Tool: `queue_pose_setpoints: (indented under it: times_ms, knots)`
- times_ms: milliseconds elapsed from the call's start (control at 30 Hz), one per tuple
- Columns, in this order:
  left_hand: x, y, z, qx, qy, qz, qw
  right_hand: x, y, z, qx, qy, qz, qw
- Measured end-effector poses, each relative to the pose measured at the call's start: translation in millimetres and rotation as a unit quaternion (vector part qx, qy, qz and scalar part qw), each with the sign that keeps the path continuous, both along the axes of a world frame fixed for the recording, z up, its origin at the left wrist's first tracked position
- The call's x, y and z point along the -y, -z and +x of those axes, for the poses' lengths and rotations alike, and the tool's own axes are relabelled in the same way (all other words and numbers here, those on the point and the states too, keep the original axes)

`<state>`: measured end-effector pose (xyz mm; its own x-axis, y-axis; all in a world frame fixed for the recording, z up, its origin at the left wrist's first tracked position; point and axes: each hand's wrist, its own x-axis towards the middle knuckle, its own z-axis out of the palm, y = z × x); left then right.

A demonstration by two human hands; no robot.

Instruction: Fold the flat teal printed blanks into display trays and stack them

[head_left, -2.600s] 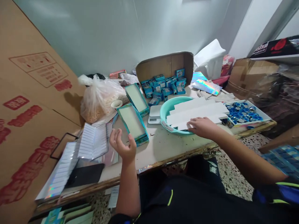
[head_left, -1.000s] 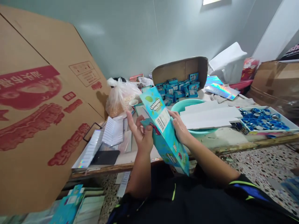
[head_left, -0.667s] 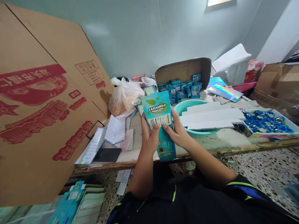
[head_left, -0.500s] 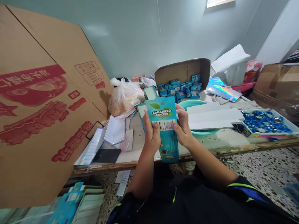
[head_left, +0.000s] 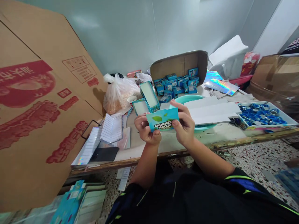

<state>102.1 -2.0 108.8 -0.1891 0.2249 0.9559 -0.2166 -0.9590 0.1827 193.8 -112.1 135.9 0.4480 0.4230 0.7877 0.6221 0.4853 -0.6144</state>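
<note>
A flat blue printed candy carton (head_left: pixel 163 117) with green leaves and the words "Caramelo Macizo" is held up in front of me, over the table's front part. My left hand (head_left: pixel 147 130) grips its left edge, thumb on the front face. On its right edge, my right hand (head_left: pixel 186 126) pinches the carton, thumb in front and fingers behind. The carton's back and lower panels are hidden. Just beyond my hands lie blue-edged carton pieces (head_left: pixel 149 95) with pale insides. Behind them, an open cardboard box (head_left: pixel 163 67) contains several small blue boxes (head_left: pixel 173 83).
A teal basin (head_left: pixel 190 98) with white card sheets (head_left: pixel 207 110) across it stands right of my hands. Farther right is a tray of blue caps (head_left: pixel 263 115). A tied plastic bag (head_left: pixel 120 95), a black phone-like slab (head_left: pixel 105 154) and a tall carton (head_left: pixel 35 124) are left.
The carton's long lower part no longer hangs below my hands; its printed face now shows as a short, wide panel. Both hands have shifted, and the left fingers are now curled at its edge.
</note>
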Motion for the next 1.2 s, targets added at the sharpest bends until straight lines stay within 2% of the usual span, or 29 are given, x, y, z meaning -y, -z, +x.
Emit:
queue_pose_setpoints:
  times_ms: [67, 100, 167, 267, 367, 433, 500, 633, 733, 833, 900, 967, 1033, 1067, 1133, 1200]
  knots:
    - [4.2, 11.0, -2.2, -0.019, -0.021, 0.009, 1.000, 5.5, 14.4, -2.4, -0.046, 0.011, -0.033, 0.998]
    - [9.9, 18.6, -4.9, -0.039, -0.022, -0.015, 0.999, 10.0, 23.7, -4.1, -0.071, -0.006, -0.056, 0.996]
    - [27.5, 36.6, -13.6, -0.074, 0.007, -0.109, 0.991, 22.8, 44.6, -8.8, -0.104, -0.075, -0.102, 0.987]
    - [59.8, 65.4, -34.5, -0.127, 0.089, -0.252, 0.955, 48.6, 76.2, -18.2, -0.111, -0.135, -0.118, 0.977]
    - [84.1, 89.6, -60.6, -0.241, 0.124, -0.307, 0.912, 72.4, 103.5, -25.2, -0.102, -0.124, -0.098, 0.982]
    - [92.6, 103.4, -75.5, -0.280, 0.115, -0.330, 0.894, 82.3, 118.7, -25.1, -0.070, -0.125, -0.116, 0.983]
    - [96.4, 116.7, -84.8, -0.303, 0.096, -0.345, 0.883, 86.7, 132.1, -21.1, -0.017, -0.121, -0.168, 0.978]
    - [97.6, 139.4, -85.3, -0.337, 0.042, -0.343, 0.876, 86.8, 150.5, -13.3, 0.102, -0.077, -0.260, 0.957]
    - [97.6, 146.4, -77.9, -0.311, 0.009, -0.356, 0.881, 87.2, 148.9, -18.4, 0.226, -0.009, -0.290, 0.930]
    - [97.1, 145.3, -72.8, -0.298, 0.020, -0.403, 0.865, 87.1, 133.2, -29.7, 0.341, 0.001, -0.367, 0.865]
    - [95.1, 142.4, -72.5, -0.291, 0.059, -0.439, 0.848, 85.2, 118.9, -34.9, 0.379, -0.009, -0.429, 0.820]
    - [91.5, 137.6, -74.9, -0.262, 0.150, -0.488, 0.819, 83.3, 104.9, -35.6, 0.389, -0.008, -0.476, 0.789]
    - [87.4, 130.1, -79.9, -0.181, 0.257, -0.542, 0.779, 84.0, 92.9, -33.1, 0.382, -0.015, -0.486, 0.786]
    - [86.0, 125.3, -83.2, -0.132, 0.301, -0.575, 0.749, 85.9, 88.2, -32.0, 0.371, -0.019, -0.477, 0.796]
    - [86.4, 114.7, -90.4, -0.068, 0.364, -0.648, 0.666, 92.2, 82.1, -32.6, 0.338, -0.019, -0.438, 0.832]
    - [92.2, 104.7, -97.2, -0.073, 0.418, -0.702, 0.572, 99.2, 81.1, -38.6, 0.314, -0.027, -0.397, 0.862]
